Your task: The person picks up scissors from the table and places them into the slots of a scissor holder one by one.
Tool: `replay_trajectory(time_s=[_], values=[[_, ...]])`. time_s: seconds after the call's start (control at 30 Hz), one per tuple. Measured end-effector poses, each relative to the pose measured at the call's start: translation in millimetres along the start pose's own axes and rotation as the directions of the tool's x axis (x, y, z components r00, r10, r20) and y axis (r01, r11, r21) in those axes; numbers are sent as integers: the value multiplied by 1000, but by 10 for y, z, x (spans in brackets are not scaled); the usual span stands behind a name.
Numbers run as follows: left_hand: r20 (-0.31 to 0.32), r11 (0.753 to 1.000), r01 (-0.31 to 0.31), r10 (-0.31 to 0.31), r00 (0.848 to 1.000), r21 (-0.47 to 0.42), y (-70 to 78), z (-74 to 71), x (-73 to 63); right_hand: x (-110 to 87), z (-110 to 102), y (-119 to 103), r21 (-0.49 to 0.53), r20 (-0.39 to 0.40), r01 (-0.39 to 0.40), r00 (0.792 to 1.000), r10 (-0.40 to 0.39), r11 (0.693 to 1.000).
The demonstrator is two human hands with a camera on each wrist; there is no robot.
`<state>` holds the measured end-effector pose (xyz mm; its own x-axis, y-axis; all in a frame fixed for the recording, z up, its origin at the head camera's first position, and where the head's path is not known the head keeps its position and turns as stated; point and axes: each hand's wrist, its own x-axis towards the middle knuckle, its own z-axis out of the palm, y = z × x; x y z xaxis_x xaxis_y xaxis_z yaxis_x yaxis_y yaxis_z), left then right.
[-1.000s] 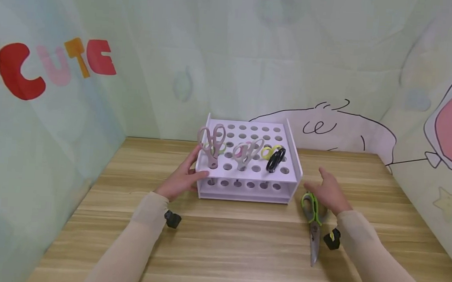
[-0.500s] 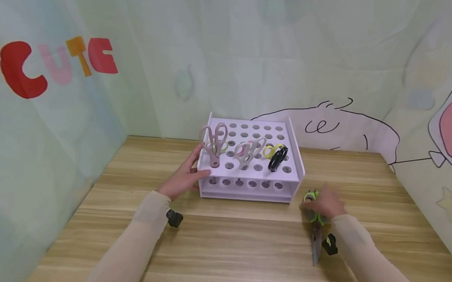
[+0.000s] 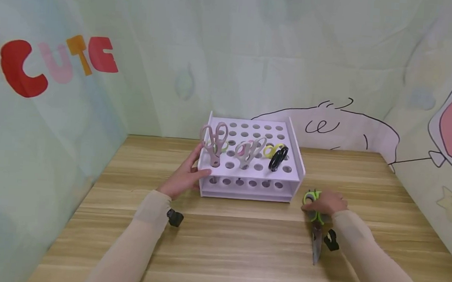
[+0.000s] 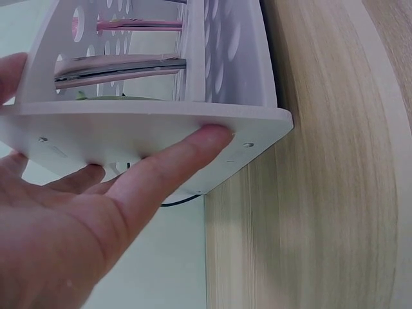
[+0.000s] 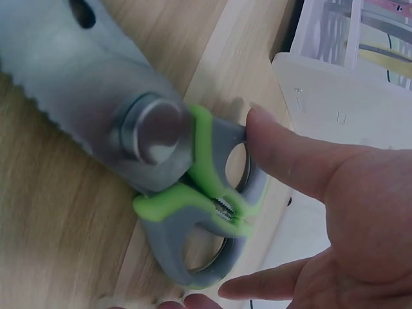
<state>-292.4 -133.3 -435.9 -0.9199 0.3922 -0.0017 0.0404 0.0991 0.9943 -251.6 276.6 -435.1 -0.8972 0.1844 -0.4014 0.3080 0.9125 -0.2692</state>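
In the head view, my left hand [image 3: 184, 179] rests against the left side of a white rack [image 3: 259, 173]. The left wrist view shows its thumb [image 4: 177, 164] straight along the side panel, other fingers spread over it. Right of the rack, my right hand [image 3: 327, 203] reaches over green-and-grey kitchen scissors [image 3: 316, 239] lying on the table, blades toward me. In the right wrist view, thumb [image 5: 283, 151] and fingertips hold the handles [image 5: 225, 145] from opposite sides. Upright in the rack's holes stand several scissors, among them a mauve pair [image 3: 215, 157] and a black-handled pair [image 3: 277, 157].
The rack stands on a wood-grain table [image 3: 218, 254], near its back edge. A patterned curtain [image 3: 168, 67] hangs behind and at both sides. Small black wrist cameras hang beneath both sleeves [image 3: 364, 242].
My right hand has come down from beside the rack onto the handles of the kitchen scissors. My left hand and the rack stay in place; the head view has shifted slightly.
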Motion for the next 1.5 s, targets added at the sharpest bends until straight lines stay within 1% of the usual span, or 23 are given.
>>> replay_trajectory(time_s=[0.17, 0.27, 0.37, 0.5, 0.6, 0.73, 0.9, 1.0, 1.1, 1.23, 1.37, 1.43, 1.5], values=[[-6, 1000, 8, -8, 1000, 1, 17, 10, -6, -12, -30, 25, 24, 20, 21, 1000, -22, 999], [-12, 1000, 14, -14, 1000, -2, 34, 20, -8, -4, -46, 37, 48, 30, 16, 999, -18, 999], [-8, 1000, 15, -15, 1000, 0, 39, 25, -6, 15, -44, 45, 104, 45, -14, 999, 10, 994], [-7, 1000, 20, -20, 1000, 3, 47, 30, -6, 43, -26, 59, 205, 69, -60, 997, 47, 977], [-4, 1000, 14, -14, 1000, 8, 54, 32, -8, 55, -10, 74, 251, 68, -66, 996, 50, 966], [4, 1000, 6, -6, 1000, 7, 56, 33, -8, 59, 9, 84, 274, 42, -48, 998, 38, 960], [-6, 1000, 20, -20, 1000, 6, 57, 36, -3, 66, 24, 111, 292, 11, -7, 1000, 4, 956], [-5, 1000, 21, -20, 1000, 15, 56, 34, 0, 72, 18, 156, 332, 14, 25, 999, -31, 943], [-5, 1000, 23, -23, 1000, 10, 49, 32, 3, 83, 0, 218, 397, 33, 57, 997, -76, 916], [-5, 1000, 27, -27, 1000, 4, 39, 31, 5, 106, -33, 306, 501, 81, 69, 989, -126, 863], [-6, 1000, 25, -25, 1000, 8, 28, 25, 4, 132, -72, 383, 614, 120, 48, 981, -154, 788], [-5, 1000, 26, -26, 1000, 8, 24, 21, 2, 145, -82, 415, 669, 141, 38, 974, -178, 742], [-3, 1000, 26, -26, 1000, 7, 23, 20, -2, 151, -87, 440, 708, 165, 26, 965, -202, 705]])
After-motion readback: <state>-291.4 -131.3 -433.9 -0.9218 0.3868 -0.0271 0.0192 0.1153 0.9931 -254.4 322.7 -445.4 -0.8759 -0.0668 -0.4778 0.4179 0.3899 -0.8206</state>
